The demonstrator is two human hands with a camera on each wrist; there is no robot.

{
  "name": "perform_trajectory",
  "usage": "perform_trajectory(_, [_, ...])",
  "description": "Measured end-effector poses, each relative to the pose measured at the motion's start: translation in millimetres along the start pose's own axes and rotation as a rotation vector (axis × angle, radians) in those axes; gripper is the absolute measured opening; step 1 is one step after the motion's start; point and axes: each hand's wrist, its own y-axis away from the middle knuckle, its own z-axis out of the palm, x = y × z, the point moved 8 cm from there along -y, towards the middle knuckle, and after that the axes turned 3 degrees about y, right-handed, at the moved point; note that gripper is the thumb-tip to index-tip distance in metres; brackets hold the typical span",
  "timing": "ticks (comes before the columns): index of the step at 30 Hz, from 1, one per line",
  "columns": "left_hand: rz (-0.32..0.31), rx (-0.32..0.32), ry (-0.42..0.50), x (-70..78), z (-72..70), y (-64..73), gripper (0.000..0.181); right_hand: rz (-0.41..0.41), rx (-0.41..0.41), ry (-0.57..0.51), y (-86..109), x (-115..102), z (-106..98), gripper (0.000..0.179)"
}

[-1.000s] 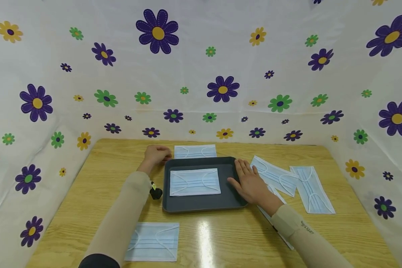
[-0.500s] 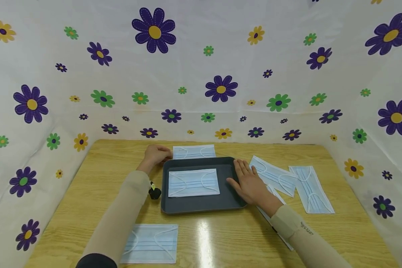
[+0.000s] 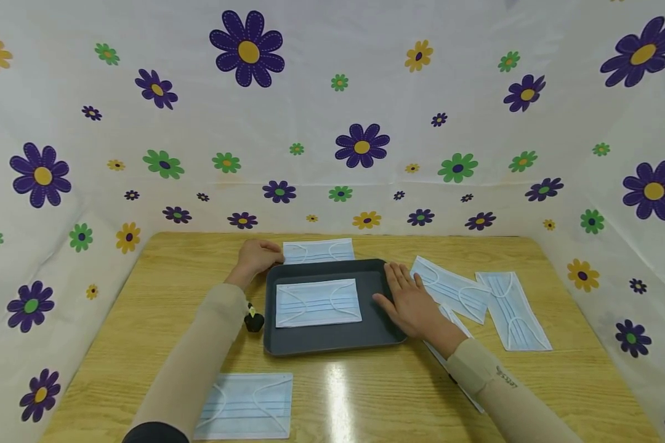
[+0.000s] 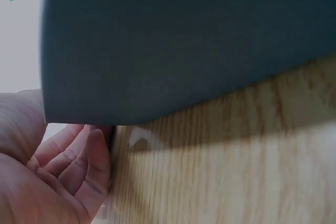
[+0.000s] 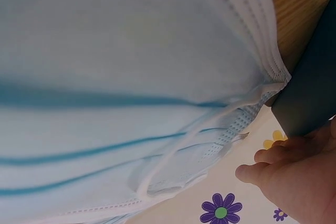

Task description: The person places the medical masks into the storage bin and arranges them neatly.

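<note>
Wooden table (image 3: 377,394) bears a tray (image 3: 332,339), one mask (image 3: 318,303) inside, left. My right hand (image 3: 412,306) lies straight-fingered along the tray's right rim; whether my left hand (image 3: 257,253) pinches its far-left corner, I cannot tell. Probably steadying it; next calls for even pressure.

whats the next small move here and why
Perhaps draw the tray slightly nearer: the left grip is by its far-left corner, the right grip along its right edge, and it hides part of the rear mask.
</note>
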Motion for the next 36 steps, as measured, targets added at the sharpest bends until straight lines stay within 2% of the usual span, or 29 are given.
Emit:
perform_trajectory(3, [-0.008, 0.002, 0.014, -1.0, 0.4, -1.9, 0.035, -0.001, -0.001, -0.001, 0.0, -0.3, -0.2, 0.082])
perform_trajectory(13, [-0.077, -0.04, 0.158, -13.4, -1.8, -9.9, 0.044, -0.01, 0.014, -0.003, -0.3, -1.2, -2.5, 0.082])
perform_trajectory(19, [-0.113, -0.039, 0.23, -20.9, -4.8, -5.6, 0.043, -0.011, 0.012, -0.013, 0.3, -1.6, -2.4, 0.082])
perform_trajectory(26, [-0.151, -0.018, 0.369, -26.2, -10.1, 0.0, 0.039, -0.008, 0.011, -0.016, 1.0, -0.6, -1.4, 0.081])
perform_trajectory(31, [-0.181, -0.027, 0.412, -27.0, -9.6, 1.0, 0.043, -0.009, 0.017, -0.018, 1.5, -0.6, -1.6, 0.081])
perform_trajectory(36, [-0.163, -0.047, 0.382, -27.1, -8.1, -0.1, 0.053, -0.012, 0.014, -0.012, 1.3, -1.2, -1.2, 0.081])
